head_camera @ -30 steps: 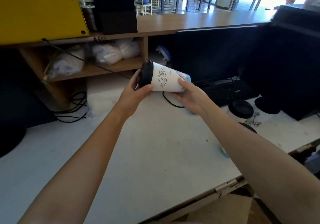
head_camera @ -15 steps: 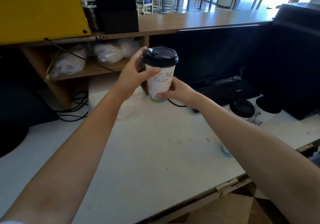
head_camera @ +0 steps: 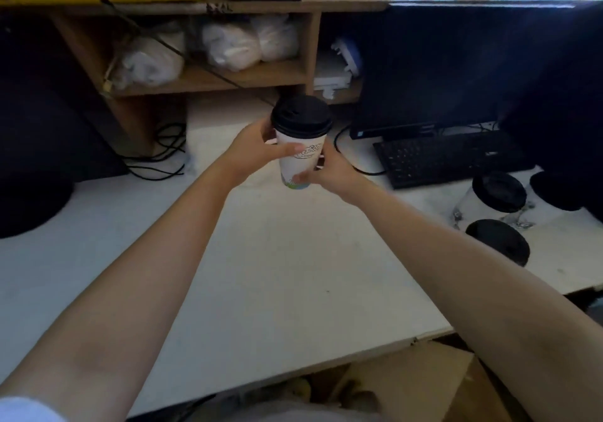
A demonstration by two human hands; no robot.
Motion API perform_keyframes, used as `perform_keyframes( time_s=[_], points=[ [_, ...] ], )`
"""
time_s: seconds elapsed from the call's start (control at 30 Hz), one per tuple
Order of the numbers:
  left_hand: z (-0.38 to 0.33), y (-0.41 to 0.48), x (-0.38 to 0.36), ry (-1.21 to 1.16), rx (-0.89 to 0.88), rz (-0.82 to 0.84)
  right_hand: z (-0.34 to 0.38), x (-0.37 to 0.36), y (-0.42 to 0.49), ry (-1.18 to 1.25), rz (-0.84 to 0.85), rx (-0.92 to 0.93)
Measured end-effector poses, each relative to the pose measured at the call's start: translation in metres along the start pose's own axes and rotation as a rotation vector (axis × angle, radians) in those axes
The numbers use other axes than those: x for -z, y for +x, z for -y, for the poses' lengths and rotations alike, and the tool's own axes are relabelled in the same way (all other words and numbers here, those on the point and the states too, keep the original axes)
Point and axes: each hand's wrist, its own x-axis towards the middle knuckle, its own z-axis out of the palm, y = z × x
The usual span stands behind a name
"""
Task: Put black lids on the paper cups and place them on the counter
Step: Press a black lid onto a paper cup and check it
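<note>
White counter (head_camera: pixel 277 274): the broadest surface, running from the wooden shelf at the back to its near edge low in the view. That near edge slants up toward the right and looks chipped near the right end. The middle stretch under both forearms is bare and open.
Monitor (head_camera: pixel 440 69): dark screen standing at the back right, its foot on the counter.
Wooden shelf (head_camera: pixel 212 78): at the back left, holding white plastic bags (head_camera: pixel 228 46); black cables (head_camera: pixel 163 154) lie on the counter below it.
Keyboard (head_camera: pixel 450 157): black, in front of the monitor, closing off the right rear of the free space.
Lidded cups (head_camera: pixel 499 193): three black-lidded cups grouped at the right, near the counter's right edge, well apart from the hands.
Paper cup (head_camera: pixel 298 160): white with a line drawing and a green-blue band at its foot, upright, held above the counter over its back middle part, just ahead of the shelf upright.
Black lid (head_camera: pixel 301 116): seated on the cup's rim, covering the mouth.
Left hand (head_camera: pixel 251 154): clasps the cup's upper wall from the left, thumb across the front just under the lid.
Right hand (head_camera: pixel 329 173): grips the cup's lower part from the right, thumb near the coloured band.
Room to move: open counter lies below and to the left of the cup; the right side is crowded by keyboard and cups.
</note>
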Motion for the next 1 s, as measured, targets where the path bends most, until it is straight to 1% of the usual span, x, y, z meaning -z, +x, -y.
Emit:
perform_keyframes(
  time_s=[0.2, 0.4, 0.57, 0.7, 0.8, 0.93, 1.0],
  points=[
    [0.060, -0.007, 0.003, 0.006, 0.121, 0.014, -0.045, -0.033, 0.012, 0.003, -0.001, -0.070],
    [0.094, -0.014, -0.005, -0.040, 0.171, 0.000, -0.077, -0.049, 0.016, 0.045, 0.013, -0.082],
    [0.106, -0.019, -0.013, -0.053, 0.193, -0.005, -0.091, -0.053, 0.012, 0.072, 0.020, -0.069],
    [0.112, -0.024, -0.016, -0.064, 0.213, -0.019, -0.095, -0.051, 0.010, 0.035, 0.030, -0.035],
    [0.111, -0.026, -0.017, -0.067, 0.231, -0.029, -0.097, -0.052, 0.010, 0.034, 0.043, -0.042],
    [0.109, -0.027, -0.017, -0.035, 0.250, -0.028, -0.100, -0.052, 0.013, 0.042, 0.060, -0.068],
    [0.108, -0.027, -0.016, 0.020, 0.260, -0.019, -0.101, -0.051, 0.015, 0.039, 0.082, -0.082]
  ],
)
